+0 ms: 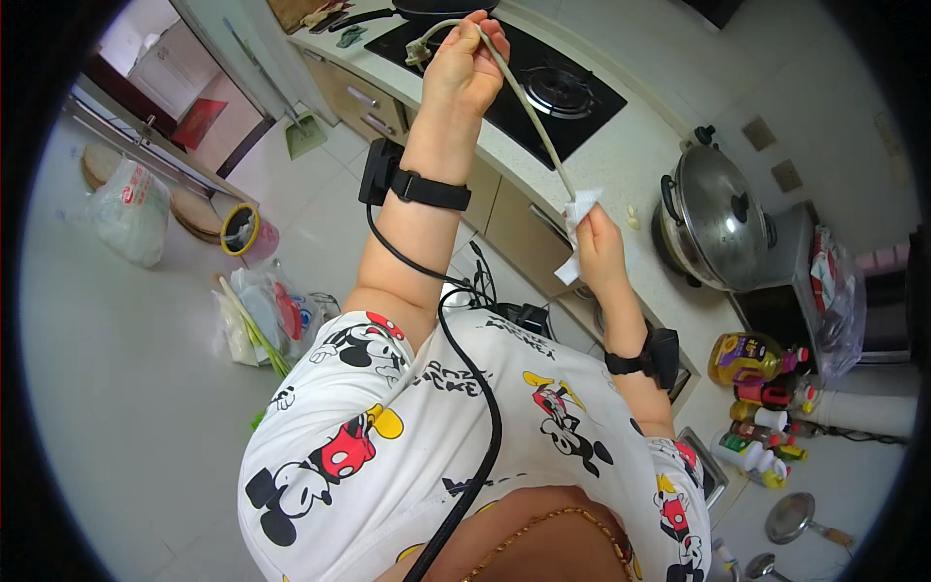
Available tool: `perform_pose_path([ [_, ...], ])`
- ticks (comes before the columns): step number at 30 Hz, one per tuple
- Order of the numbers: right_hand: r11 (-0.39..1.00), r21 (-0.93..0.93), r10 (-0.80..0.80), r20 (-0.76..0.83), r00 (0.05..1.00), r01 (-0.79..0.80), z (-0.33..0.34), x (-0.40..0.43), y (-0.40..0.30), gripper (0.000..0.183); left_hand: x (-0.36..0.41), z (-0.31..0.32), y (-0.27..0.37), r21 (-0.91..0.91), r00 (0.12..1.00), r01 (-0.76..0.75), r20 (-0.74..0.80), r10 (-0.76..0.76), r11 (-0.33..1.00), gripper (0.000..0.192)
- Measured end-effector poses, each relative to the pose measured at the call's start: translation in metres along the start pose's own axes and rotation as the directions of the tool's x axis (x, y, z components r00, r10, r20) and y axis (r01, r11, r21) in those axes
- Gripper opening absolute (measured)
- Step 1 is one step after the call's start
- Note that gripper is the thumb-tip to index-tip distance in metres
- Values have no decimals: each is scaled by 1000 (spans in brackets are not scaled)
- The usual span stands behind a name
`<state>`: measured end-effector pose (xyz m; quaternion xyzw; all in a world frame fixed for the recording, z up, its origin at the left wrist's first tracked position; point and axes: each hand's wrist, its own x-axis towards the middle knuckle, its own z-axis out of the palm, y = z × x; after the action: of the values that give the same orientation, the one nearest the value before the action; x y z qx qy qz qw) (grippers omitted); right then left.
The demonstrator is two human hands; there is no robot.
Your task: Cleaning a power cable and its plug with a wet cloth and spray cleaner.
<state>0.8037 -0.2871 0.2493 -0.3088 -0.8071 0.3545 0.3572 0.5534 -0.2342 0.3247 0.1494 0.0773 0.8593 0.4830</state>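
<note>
A pale grey power cord [537,124] runs between my two hands above the counter's front edge. My left hand [469,65] grips it near one end, so the power plug [417,53] hangs just beyond my fingers on a short bent length. My right hand [602,247] pinches a folded white paper towel or cloth [580,212] around the cord lower down. Past the towel, the rest of the cord is hidden. Beneath my left hand and the cord lies a black glass gas hob [502,109].
A lidded steel pot [720,211] stands right of the hob, with peeled garlic cloves [633,217] nearby. Farther right are a cooking oil bottle [749,359] and several condiment bottles [764,425]. On the floor to the left are a bin [251,229], grocery bags [273,313] and a dustpan [305,136].
</note>
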Motion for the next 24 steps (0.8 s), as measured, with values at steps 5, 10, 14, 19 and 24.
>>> perform_pose_path([
  [5,881,434,185,56,981,-191,-3,-15,25,23,-5,1,-14,-94,971,203,146,-188,975,23],
  [10,580,769,378,37,925,-268,1,-7,33,27,-8,-8,-18,-265,859,478,337,-385,837,19],
  [14,264,957,541,-41,840,-123,5,-21,83,26,-23,-2,-22,-162,877,463,229,-423,871,28],
  [19,-48,994,956,17,293,99,-18,-84,193,33,-31,-13,1,-95,899,405,223,-377,909,34],
  [24,66,895,939,-205,276,441,-110,-129,220,37,-36,-24,30,-81,907,397,191,-376,914,37],
])
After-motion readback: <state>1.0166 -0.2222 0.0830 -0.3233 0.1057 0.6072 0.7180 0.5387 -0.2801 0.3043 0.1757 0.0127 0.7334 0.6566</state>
